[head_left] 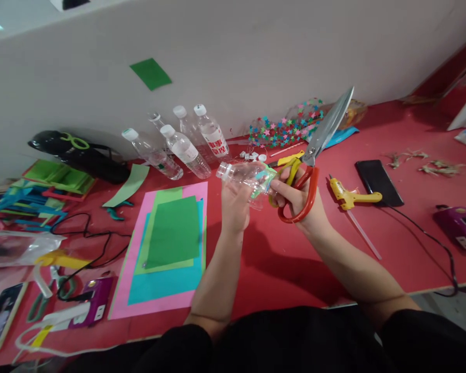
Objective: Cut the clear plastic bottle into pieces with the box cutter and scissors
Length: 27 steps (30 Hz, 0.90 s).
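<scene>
My left hand (235, 204) is wrapped around a clear plastic bottle piece (244, 173) whose neck points left. In my right hand (295, 194) are large scissors (328, 127), their orange and yellow handles hooked over the fingers and the blades pointing up and away. The fingertips of that hand also touch the right end of the bottle, where bits of green and blue show. What exactly lies between those fingertips is partly hidden.
Several plastic bottles (186, 153) stand behind, near the wall. Stacked coloured paper (174, 233) lies left. A yellow glue gun (349, 194), a black phone (378, 181) and a purple power strip (458, 225) are right. Star garlands (283, 127) lie at the back; a black flask (77, 155) is far left.
</scene>
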Each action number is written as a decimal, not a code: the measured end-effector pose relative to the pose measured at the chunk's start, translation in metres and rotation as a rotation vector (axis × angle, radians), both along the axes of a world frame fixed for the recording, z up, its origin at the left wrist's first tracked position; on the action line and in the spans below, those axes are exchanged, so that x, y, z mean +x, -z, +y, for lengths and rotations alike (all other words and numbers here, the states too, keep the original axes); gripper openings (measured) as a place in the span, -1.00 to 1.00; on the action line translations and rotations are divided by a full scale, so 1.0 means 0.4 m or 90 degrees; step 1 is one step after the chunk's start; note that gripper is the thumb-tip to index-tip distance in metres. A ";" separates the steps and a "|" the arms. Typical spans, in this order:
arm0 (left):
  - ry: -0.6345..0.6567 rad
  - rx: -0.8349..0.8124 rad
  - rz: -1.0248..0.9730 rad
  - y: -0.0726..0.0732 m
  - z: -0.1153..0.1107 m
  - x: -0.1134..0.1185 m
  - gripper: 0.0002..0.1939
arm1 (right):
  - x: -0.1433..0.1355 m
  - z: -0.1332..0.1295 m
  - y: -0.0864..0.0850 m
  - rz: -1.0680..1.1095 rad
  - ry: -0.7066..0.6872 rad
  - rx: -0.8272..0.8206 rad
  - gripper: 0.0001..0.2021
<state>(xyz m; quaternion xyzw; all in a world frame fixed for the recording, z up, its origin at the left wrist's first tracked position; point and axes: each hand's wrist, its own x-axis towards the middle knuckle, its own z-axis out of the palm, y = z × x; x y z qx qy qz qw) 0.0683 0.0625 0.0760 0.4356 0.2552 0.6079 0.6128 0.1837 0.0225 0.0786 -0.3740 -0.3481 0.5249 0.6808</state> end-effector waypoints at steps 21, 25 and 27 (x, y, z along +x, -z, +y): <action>0.032 0.130 0.176 0.031 0.031 -0.046 -0.49 | 0.022 0.006 -0.019 0.094 -0.116 -0.107 -0.68; 0.034 0.123 0.196 0.031 0.031 -0.057 -0.46 | 0.022 0.005 -0.008 0.065 -0.098 -0.075 -0.71; 0.050 0.115 0.197 0.027 0.030 -0.062 -0.42 | 0.023 0.005 -0.004 0.044 -0.085 -0.049 -0.72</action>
